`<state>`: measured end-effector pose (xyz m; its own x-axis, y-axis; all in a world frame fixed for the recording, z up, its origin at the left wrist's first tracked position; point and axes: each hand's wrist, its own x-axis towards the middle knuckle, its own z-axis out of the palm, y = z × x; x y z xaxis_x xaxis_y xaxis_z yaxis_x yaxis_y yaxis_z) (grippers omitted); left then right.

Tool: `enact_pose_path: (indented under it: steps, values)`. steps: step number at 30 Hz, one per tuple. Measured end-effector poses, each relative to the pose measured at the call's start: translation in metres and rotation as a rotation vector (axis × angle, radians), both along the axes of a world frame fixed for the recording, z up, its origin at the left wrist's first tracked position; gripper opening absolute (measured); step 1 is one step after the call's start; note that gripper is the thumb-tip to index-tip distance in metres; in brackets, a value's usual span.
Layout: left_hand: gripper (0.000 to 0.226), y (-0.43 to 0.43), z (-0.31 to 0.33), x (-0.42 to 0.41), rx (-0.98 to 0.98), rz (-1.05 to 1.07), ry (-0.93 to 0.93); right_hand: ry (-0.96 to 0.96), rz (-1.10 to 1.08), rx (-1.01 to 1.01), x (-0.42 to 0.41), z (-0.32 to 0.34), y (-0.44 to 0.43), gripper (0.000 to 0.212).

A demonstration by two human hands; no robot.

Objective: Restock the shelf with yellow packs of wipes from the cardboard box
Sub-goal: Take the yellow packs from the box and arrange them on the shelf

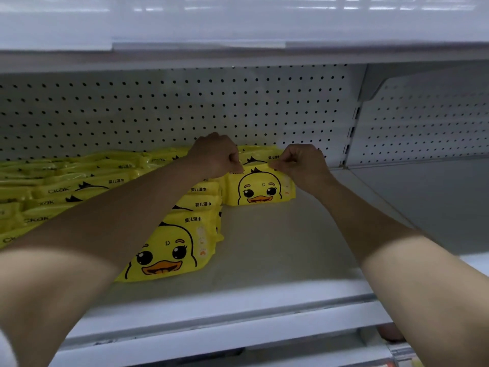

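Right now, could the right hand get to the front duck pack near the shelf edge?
Probably yes, once it lets go: the right hand pinches the rear pack, and only bare shelf lies between it and the front duck pack.

A yellow duck-faced pack [260, 190] stands upright toward the back of the shelf [277, 250], facing outward. The left hand [214, 154] and right hand [301, 165] pinch its top edge. A second pack [264, 152] stands just behind it. Rows of packs [169, 250] fill the shelf's left side.
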<state>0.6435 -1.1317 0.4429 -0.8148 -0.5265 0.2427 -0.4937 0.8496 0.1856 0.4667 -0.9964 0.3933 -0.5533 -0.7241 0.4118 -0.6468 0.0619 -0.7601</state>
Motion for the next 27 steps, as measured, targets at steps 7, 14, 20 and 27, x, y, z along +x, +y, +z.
enact_pose_path:
  steps: [7,14,20,27]
  values:
    - [0.019,0.012,-0.011,-0.007,-0.113,0.181,-0.023,0.097,-0.092,0.037,0.008,-0.005,-0.004,0.016]
    - [0.053,0.042,-0.009,0.003,-0.076,0.255,0.071,0.197,-0.082,0.084,0.007,0.005,0.021,0.04]
    - [0.064,0.087,0.011,0.026,-0.013,0.283,0.178,0.276,-0.017,0.149,0.018,0.029,0.054,0.048]
    - [0.067,0.156,0.026,0.091,0.078,0.443,0.217,0.427,0.213,0.238,0.072,0.061,0.098,0.061]
